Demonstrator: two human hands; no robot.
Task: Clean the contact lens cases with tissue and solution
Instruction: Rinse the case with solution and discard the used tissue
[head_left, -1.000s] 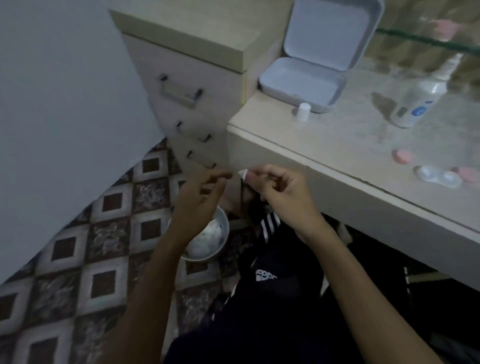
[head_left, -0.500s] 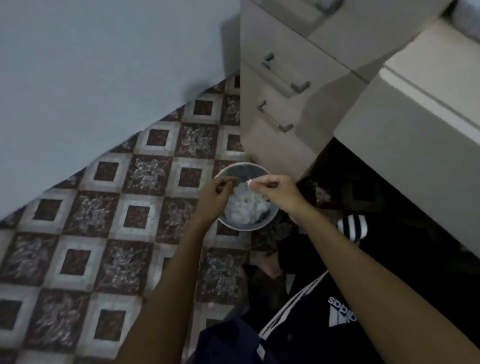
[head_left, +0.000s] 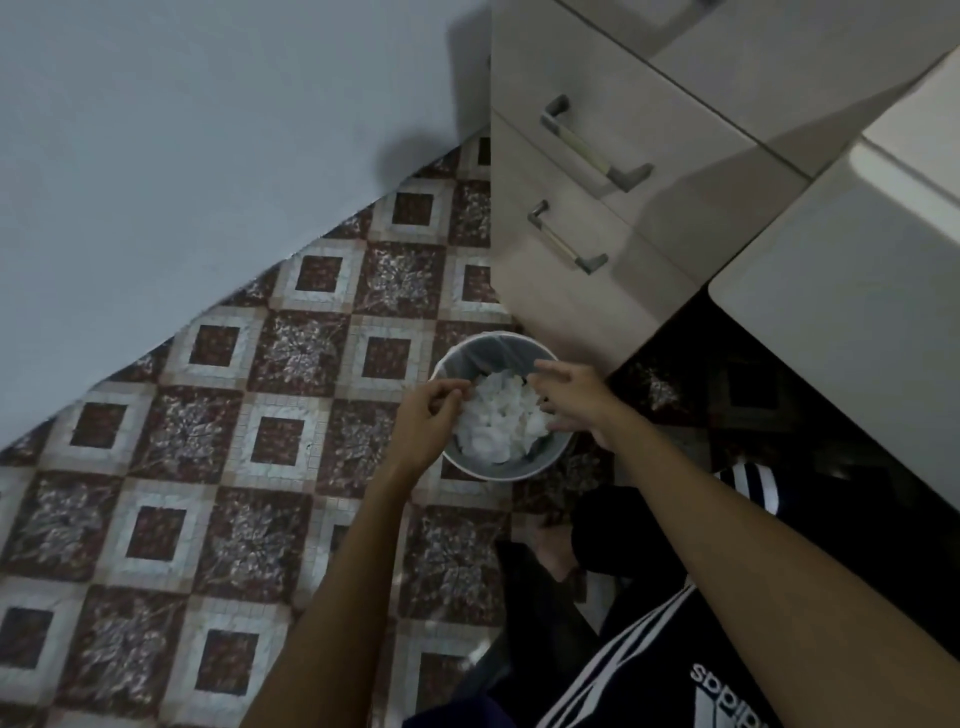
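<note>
Hands: two, both over one round bin on the floor.
Left hand: fingers curled inward, tips pinched together above the bin's left rim; I cannot tell whether it holds anything.
Right hand: fingers spread and relaxed, holding nothing, over the bin's right rim.
Tissue: crumpled white tissues fill the bin, between and below both hands.
Drawers: two handled fronts of a drawer unit beyond the right hand, its base just behind the bin.
Open room: patterned tile floor stretches left of the left hand.
Obstacles: a desk edge to the right of the right hand; a pale wall beyond the left hand.
</note>
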